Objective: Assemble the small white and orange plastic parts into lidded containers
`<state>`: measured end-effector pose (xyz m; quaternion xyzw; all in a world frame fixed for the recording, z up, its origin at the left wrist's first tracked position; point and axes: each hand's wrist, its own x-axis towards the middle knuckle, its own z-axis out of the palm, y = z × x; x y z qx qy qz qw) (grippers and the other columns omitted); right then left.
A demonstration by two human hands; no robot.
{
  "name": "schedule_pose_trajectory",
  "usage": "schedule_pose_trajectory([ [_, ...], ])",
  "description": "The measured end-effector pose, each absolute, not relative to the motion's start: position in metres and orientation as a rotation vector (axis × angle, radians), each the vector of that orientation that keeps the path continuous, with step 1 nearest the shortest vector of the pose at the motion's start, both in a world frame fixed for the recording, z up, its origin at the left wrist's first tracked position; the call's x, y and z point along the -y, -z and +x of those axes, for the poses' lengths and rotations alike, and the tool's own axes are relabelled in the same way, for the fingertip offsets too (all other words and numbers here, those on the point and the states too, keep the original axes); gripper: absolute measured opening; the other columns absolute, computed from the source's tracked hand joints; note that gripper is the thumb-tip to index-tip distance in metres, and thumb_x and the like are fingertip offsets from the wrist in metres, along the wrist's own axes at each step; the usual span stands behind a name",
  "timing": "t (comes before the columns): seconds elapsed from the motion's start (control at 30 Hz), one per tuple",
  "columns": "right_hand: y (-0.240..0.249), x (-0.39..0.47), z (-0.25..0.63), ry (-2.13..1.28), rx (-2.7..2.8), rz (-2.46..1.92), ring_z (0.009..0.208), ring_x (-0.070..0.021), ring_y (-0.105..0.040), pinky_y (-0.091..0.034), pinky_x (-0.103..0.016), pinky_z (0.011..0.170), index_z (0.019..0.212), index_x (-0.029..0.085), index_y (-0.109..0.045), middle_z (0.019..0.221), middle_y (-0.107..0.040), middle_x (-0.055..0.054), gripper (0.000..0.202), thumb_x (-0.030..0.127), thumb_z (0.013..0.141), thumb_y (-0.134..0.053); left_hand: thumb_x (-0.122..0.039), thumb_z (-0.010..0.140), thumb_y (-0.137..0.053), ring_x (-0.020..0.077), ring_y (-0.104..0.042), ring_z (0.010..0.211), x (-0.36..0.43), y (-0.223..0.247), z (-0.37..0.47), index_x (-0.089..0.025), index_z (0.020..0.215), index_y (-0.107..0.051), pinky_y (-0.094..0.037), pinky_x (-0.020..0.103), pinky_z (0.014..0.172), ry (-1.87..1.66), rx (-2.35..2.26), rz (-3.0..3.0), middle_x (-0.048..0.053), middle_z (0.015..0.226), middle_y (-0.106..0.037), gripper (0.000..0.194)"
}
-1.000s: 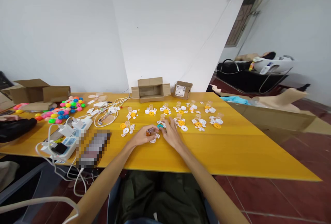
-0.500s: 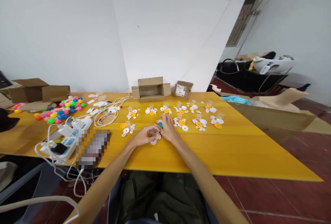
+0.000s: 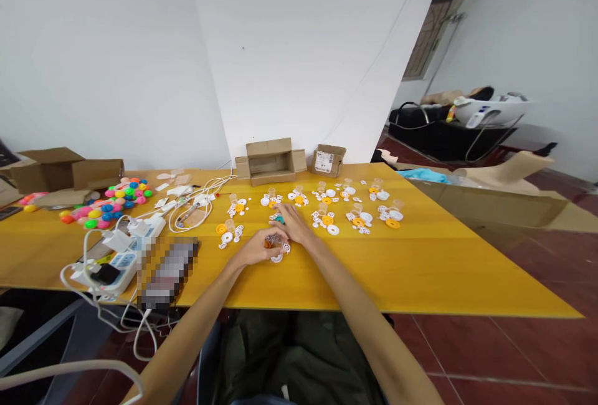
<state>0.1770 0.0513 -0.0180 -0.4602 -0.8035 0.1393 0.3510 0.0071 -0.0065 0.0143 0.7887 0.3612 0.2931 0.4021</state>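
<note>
Orange part (image 3: pixel 271 242) sat gripped in the left hand (image 3: pixel 256 248); the right hand (image 3: pixel 293 223), fingers loosely spread, touched a teal piece (image 3: pixel 279 219) just beyond.

both forearms stretch forward; left hand (image 3: pixel 256 248) curled, right hand (image 3: pixel 294 224) flat.

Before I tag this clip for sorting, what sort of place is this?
Probably a makeshift assembly workroom: a yellow table strewn with small plastic parts, open cartons along the wall, and a power strip with chargers beside them.
</note>
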Motion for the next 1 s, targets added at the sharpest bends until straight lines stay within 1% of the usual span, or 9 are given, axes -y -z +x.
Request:
schedule_pose_trajectory([
  [0.13,0.011,-0.059,0.175,-0.401,2.158,-1.097,0.109,-0.0209,-0.058,-0.048,-0.040,0.099,0.119,0.028,-0.060,0.115,-0.061,-0.004,0.030,0.027,0.089,-0.065,-0.024,0.077,-0.071,0.0204,-0.065,0.093,0.006,-0.015,0.008,-0.019,0.096,-0.072,-0.051,0.033,0.092,-0.728,-0.912,1.999,0.004,0.098,-0.072,0.019],
  [0.3,0.009,-0.062,0.175,-0.398,2.177,-1.048,0.106,-0.0202,-0.059,-0.050,-0.038,0.095,0.115,0.029,-0.063,0.112,-0.062,-0.003,0.028,0.025,0.087,-0.067,-0.027,0.078,-0.072,0.0213,-0.066,0.094,0.008,-0.015,0.008,-0.020,0.097,-0.072,-0.051,0.034,0.092,-0.711,-0.943,1.991,0.004,0.099,-0.072,0.020],
  [0.43,0.007,-0.059,0.177,-0.417,2.194,-1.036,0.105,-0.0203,-0.060,-0.051,-0.039,0.096,0.116,0.029,-0.065,0.111,-0.063,-0.003,0.029,0.024,0.088,-0.066,-0.026,0.078,-0.072,0.0223,-0.066,0.097,0.009,-0.017,0.008,-0.020,0.098,-0.072,-0.050,0.035,0.095,-0.725,-0.919,1.992,0.005,0.102,-0.072,0.021],
  [0.57,0.004,-0.058,0.178,-0.447,2.224,-1.009,0.106,-0.0207,-0.061,-0.052,-0.040,0.097,0.118,0.030,-0.066,0.113,-0.063,-0.003,0.032,0.023,0.087,-0.067,-0.027,0.078,-0.071,0.0225,-0.065,0.097,0.010,-0.019,0.008,-0.021,0.103,-0.073,-0.051,0.035,0.095,-0.709,-0.934,2.000,0.005,0.104,-0.073,0.026],
  [0.7,0.003,-0.059,0.178,-0.475,2.230,-0.949,0.109,-0.0217,-0.060,-0.050,-0.040,0.098,0.125,0.031,-0.064,0.116,-0.065,-0.005,0.038,0.024,0.088,-0.067,-0.026,0.077,-0.071,0.0223,-0.065,0.097,0.009,-0.018,0.008,-0.021,0.103,-0.074,-0.051,0.035,0.094,-0.708,-0.932,2.008,0.005,0.107,-0.072,0.026],
  [0.8,0.004,-0.058,0.179,-0.497,2.201,-0.941,0.111,-0.0218,-0.061,-0.049,-0.040,0.100,0.131,0.031,-0.060,0.121,-0.065,-0.005,0.043,0.027,0.089,-0.066,-0.027,0.078,-0.072,0.0221,-0.066,0.096,0.008,-0.016,0.007,-0.020,0.101,-0.073,-0.051,0.036,0.095,-0.723,-0.920,1.999,0.006,0.105,-0.073,0.025],
  [0.9,0.005,-0.055,0.179,-0.494,2.119,-0.976,0.118,-0.0220,-0.061,-0.049,-0.040,0.102,0.136,0.032,-0.056,0.128,-0.064,-0.005,0.044,0.032,0.092,-0.061,-0.029,0.078,-0.073,0.0209,-0.066,0.092,0.008,-0.014,0.007,-0.020,0.101,-0.072,-0.052,0.035,0.092,-0.718,-0.933,1.968,0.005,0.100,-0.074,0.025],
  [1.0,0.009,-0.052,0.180,-0.440,2.016,-1.023,0.124,-0.0221,-0.059,-0.048,-0.040,0.104,0.138,0.033,-0.055,0.134,-0.063,-0.005,0.041,0.036,0.097,-0.053,-0.033,0.079,-0.072,0.0206,-0.067,0.090,0.008,-0.015,0.007,-0.020,0.102,-0.072,-0.052,0.034,0.089,-0.715,-0.943,1.933,0.005,0.099,-0.074,0.026],
])
